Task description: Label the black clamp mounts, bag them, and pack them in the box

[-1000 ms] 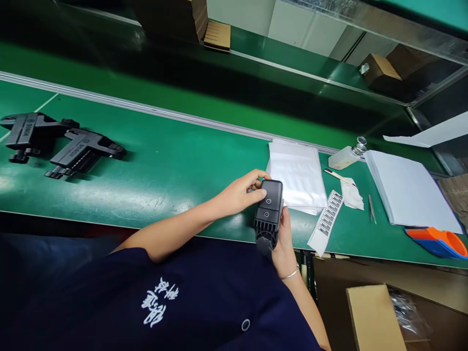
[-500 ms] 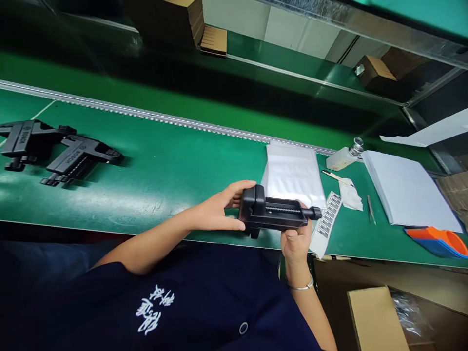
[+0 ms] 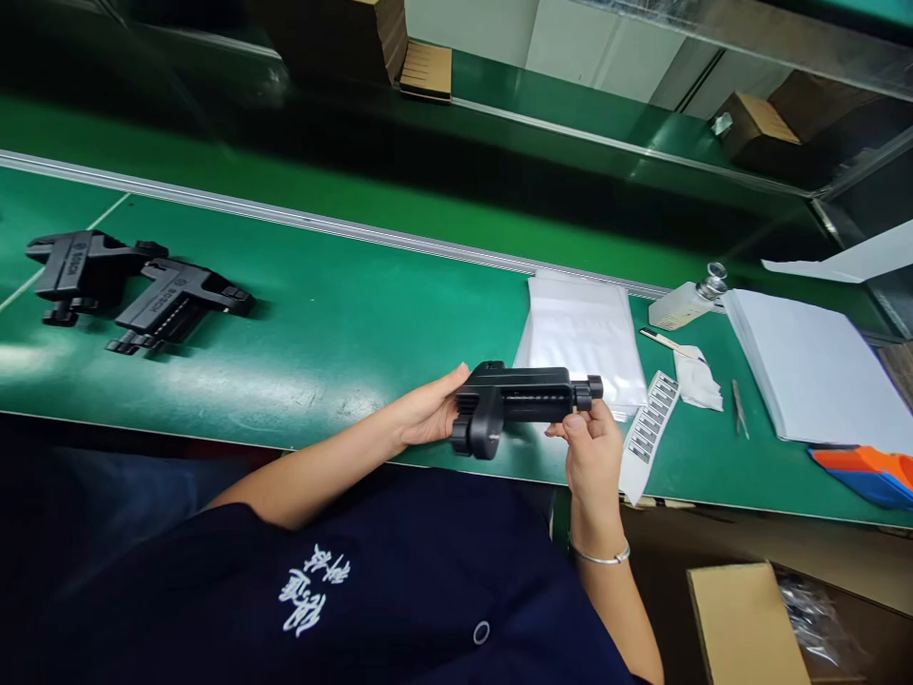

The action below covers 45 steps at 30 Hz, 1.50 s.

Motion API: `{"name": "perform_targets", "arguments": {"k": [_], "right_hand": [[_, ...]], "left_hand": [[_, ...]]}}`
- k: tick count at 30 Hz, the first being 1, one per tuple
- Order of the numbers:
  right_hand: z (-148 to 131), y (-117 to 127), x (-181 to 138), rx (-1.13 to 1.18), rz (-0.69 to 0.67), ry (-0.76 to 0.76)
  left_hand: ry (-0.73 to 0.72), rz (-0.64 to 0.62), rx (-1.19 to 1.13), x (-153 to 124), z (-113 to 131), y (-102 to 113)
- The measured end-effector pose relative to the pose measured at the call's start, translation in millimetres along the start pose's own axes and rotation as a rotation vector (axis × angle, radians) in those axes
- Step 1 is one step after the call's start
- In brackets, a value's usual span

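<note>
I hold a black plastic clamp-like part (image 3: 517,404) sideways above the near edge of the green belt (image 3: 335,314). My left hand (image 3: 426,411) cups its thick left end with curled fingers. My right hand (image 3: 592,447) pinches the knob at its right end. Behind the part lies a stack of clear plastic bags (image 3: 585,333). A strip of barcode labels (image 3: 649,433) lies just right of my right hand.
Two more black clamp parts (image 3: 135,285) rest at the belt's far left. On the right are a small glass bottle (image 3: 685,300), a crumpled white wipe (image 3: 699,381), tweezers (image 3: 740,409), a white sheet stack (image 3: 813,376), an orange-blue tool (image 3: 866,471). A cardboard box (image 3: 742,623) stands below the table.
Both hands have turned the black part: first upright with its flat face toward me, then laid sideways, now rolled further with the round foot toward me. My right hand shifted to the knob.
</note>
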State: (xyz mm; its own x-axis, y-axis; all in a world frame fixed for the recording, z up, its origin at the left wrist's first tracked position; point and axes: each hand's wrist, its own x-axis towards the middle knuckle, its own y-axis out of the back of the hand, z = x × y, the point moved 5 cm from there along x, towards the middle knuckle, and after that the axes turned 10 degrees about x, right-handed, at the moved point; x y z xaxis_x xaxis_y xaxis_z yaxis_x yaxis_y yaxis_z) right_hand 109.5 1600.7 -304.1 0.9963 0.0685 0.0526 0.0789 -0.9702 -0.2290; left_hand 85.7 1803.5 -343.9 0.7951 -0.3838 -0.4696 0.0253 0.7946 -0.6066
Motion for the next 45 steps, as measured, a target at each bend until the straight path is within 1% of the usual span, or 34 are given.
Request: {"name": "perform_targets", "arguments": {"k": [2,5,8,10,12,13,14,15,16,17,18,19,20,21,22,23,25,26,28,29,30,31,32,34,35,36,37,38,40,42,45], "right_hand": [[-10,-13,-5,-0.135,-0.059,0.079],[-22,-38,-14,-0.375,-0.204,0.196],[-29,-55,-19,-0.46,-0.266,0.306],[-30,-58,-19,-0.459,-0.28,0.336],[-29,-50,-18,-0.446,-0.314,0.306],[-28,-40,-17,-0.432,-0.325,0.275],[-27,-25,-16,-0.422,-0.307,0.244],[-27,-3,-16,-0.429,-0.245,0.217],[-28,23,-17,-0.456,-0.146,0.188],[-28,54,-19,-0.526,0.003,0.152],[-27,85,-25,-0.638,0.153,0.093],[-25,112,-33,-0.776,0.27,-0.001],[-21,136,-42,-0.913,0.36,-0.099],[-16,153,-52,-1.015,0.421,-0.184],[-10,165,-60,-1.066,0.454,-0.251],[-2,170,-67,-1.057,0.469,-0.289],[16,171,-75,-0.894,0.491,-0.305],[24,169,-78,-0.783,0.513,-0.292],[35,164,-81,-0.58,0.582,-0.223],[37,162,-83,-0.49,0.611,-0.169],[38,160,-86,-0.402,0.624,-0.11],[38,157,-88,-0.316,0.622,-0.055],[37,155,-91,-0.237,0.612,-0.008],[35,151,-99,-0.119,0.595,0.058],[35,148,-103,-0.085,0.585,0.077],[35,146,-107,-0.064,0.571,0.09],[36,144,-110,-0.054,0.55,0.097],[37,142,-113,-0.053,0.522,0.099],[39,140,-117,-0.082,0.465,0.101],[36,144,-117,-0.165,0.467,0.142],[21,155,-112,-0.402,0.574,0.235]], "left_hand": [[0.038,0.037,-0.017,10,-1,4],[0.077,0.088,-0.049,25,-4,6],[0.081,0.08,-0.085,32,-8,1],[0.056,0.065,-0.085,33,-8,-3],[0.036,0.063,-0.043,33,-6,-3],[0.032,0.069,-0.006,33,-5,-1],[0.025,0.088,0.043,32,-2,3],[0.015,0.119,0.106,31,2,8],[-0.005,0.161,0.188,30,7,15],[-0.043,0.215,0.294,28,15,23],[-0.092,0.276,0.424,26,23,32],[-0.157,0.345,0.58,24,34,41],[-0.227,0.417,0.751,22,45,49],[-0.277,0.476,0.927,20,54,56],[-0.302,0.521,1.084,19,62,61],[-0.3,0.545,1.221,18,67,64],[-0.31,0.626,1.46,13,75,61],[-0.353,0.681,1.56,9,78,54],[-0.522,0.766,1.67,1,79,26],[-0.59,0.75,1.663,0,74,8],[-0.609,0.67,1.622,4,64,-11],[-0.573,0.532,1.553,13,50,-32],[-0.475,0.361,1.467,25,30,-52],[-0.229,-0.053,1.276,53,-20,-94],[-0.113,-0.211,1.135,65,-43,-113],[-0.035,-0.284,0.988,77,-62,-128],[0.007,-0.339,0.851,88,-78,-141],[0.019,-0.365,0.738,98,-88,-151],[-0.001,-0.358,0.599,112,-100,-161],[-0.035,-0.318,0.579,119,-102,-163],[-0.094,-0.27,0.683,121,-97,-162]]}}
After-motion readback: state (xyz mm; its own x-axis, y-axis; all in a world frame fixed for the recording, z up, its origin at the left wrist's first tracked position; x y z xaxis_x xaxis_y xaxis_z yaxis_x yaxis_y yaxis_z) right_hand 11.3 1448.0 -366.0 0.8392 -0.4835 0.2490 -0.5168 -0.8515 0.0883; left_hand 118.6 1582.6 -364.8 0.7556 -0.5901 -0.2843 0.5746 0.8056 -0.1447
